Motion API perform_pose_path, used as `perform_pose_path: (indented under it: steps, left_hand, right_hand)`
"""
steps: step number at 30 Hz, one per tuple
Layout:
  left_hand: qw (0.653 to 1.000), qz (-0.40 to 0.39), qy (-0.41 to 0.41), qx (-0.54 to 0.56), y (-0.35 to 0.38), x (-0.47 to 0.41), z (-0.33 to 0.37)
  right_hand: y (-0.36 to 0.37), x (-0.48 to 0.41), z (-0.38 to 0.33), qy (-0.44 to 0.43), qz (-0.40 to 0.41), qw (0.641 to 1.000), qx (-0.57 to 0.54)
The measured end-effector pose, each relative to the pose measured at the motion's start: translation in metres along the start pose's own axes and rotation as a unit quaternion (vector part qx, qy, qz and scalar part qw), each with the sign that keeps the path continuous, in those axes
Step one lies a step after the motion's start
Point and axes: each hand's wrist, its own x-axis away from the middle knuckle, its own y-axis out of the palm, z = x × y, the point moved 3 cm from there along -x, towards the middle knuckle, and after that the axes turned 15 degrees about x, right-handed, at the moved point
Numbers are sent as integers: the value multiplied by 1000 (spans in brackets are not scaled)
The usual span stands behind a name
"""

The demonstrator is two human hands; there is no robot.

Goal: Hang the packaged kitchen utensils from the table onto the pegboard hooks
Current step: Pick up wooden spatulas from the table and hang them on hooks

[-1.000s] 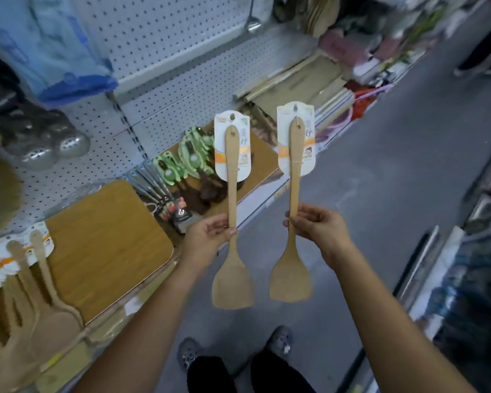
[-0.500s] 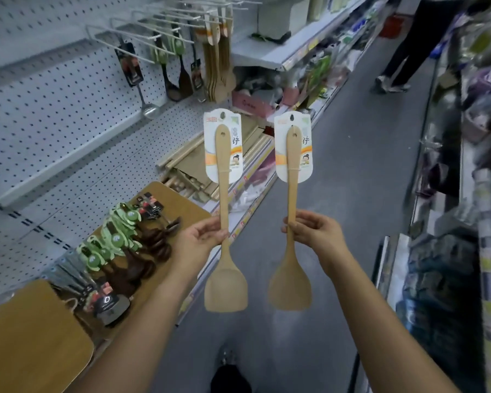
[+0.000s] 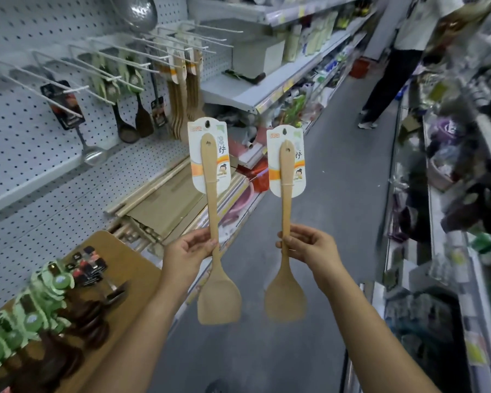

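I have one wooden spatula in each hand, both out in the aisle below and to the right of the hooks [image 3: 159, 49], well short of them. My left hand [image 3: 192, 251] pinches the left spatula [image 3: 211, 207] low on its handle, thumb and fingers closed round the wood. My right hand [image 3: 309, 248] grips the right spatula [image 3: 286, 214] the same way.

I hold them blade down so the cards sit on top. The hanging hole in the left card [image 3: 195, 154] and the one in the right card [image 3: 272, 154] point up toward the hooks. Gripping low leaves each card free, so nothing of mine should block the wire when a hole slides on.

Matching wooden spatulas [image 3: 182, 103] already hang from two of the hooks near the right end of the row, which I take as the target. I judge this the carry step: both items lifted, neither hung.

More green packaged utensils [image 3: 51, 282] wait on the table [image 3: 131, 268], down and left of the hooks. A person stands far along the aisle, to the right of the hooks.
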Motion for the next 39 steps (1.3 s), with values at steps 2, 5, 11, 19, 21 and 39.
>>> perform_pose_path:
  steps: [2,5,11,19,21,39]
  left_hand:
    - [1000,4,11,-4,15,-25,3]
    - [1000,8,18,-8,34,-56,4]
    - [998,54,31,-19,76,-119,-6]
    - [984,160,76,-22,141,-176,-7]
    - [979,184,85,-26,153,-185,-8]
    - [948,300,104,20,151,-360,-23]
  right_hand:
    - [-3,-27,-7,3,-5,1000,9]
    - [-9,-68,-17,8,-18,1000,7]
    - [-25,-161,-22,-3,-64,998,10]
    - [-50,-292,-53,-43,-176,982,43]
    - [-53,-314,-68,-60,-206,975,51]
    - [19,-521,-149,-68,-303,946,94]
